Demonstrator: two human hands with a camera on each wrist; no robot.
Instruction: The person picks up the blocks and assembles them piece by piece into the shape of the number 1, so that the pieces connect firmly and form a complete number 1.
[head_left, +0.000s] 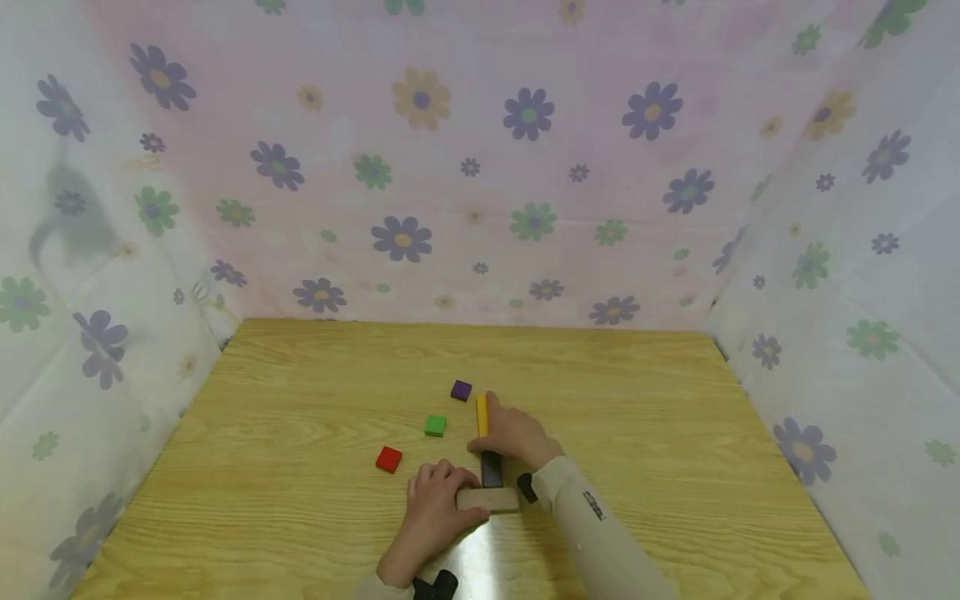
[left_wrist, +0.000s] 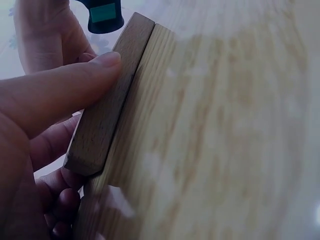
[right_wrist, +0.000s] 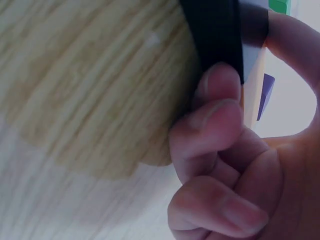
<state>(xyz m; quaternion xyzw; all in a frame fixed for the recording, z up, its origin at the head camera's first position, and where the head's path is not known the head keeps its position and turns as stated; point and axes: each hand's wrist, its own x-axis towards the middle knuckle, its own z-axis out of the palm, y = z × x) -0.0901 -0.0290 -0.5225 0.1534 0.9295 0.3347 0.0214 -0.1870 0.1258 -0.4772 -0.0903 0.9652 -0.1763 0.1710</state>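
Near the table's front, my left hand point(head_left: 435, 504) holds a plain wooden block point(head_left: 498, 500) lying crosswise, thumb on its near side and fingers around its left end. A black block point(head_left: 492, 471) runs away from the wooden one, end against its far side. Beyond it, in line, lies a yellow block point(head_left: 482, 417). My right hand point(head_left: 517, 433) pinches the black block at its far end, where the yellow begins, thumb on the left. In the right wrist view curled fingertips press the black block's side point(right_wrist: 215, 35). The palm side hides part of the yellow block.
Left of the row, small red point(head_left: 388, 459), green point(head_left: 436, 426) and purple point(head_left: 461, 390) blocks lie spaced in a slanting line on the wood-grain table point(head_left: 300, 375). Flower-printed cloth point(head_left: 465, 192) encloses the back and both sides. Each wrist carries a dark camera mount.
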